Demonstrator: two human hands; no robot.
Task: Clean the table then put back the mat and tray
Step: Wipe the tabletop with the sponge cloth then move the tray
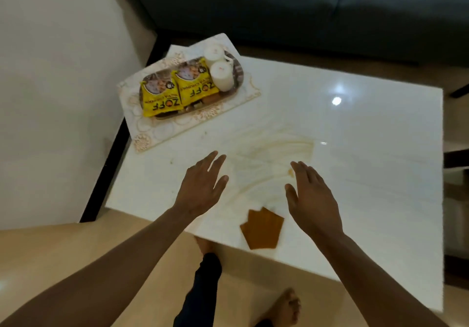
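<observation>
Cleaning step: left hand (pixel 200 189) and right hand (pixel 313 199), fingers straight and empty, above smeared table (pixel 368 174); next, likely grasp cloth (pixel 262 229).

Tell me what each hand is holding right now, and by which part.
Nothing is held. The left hand and right hand are both open above the table, with the orange cloth lying untouched between them.

The tray (pixel 238 71) sits on the mat (pixel 142 133) at the table's (pixel 355 174) far-left corner.
</observation>
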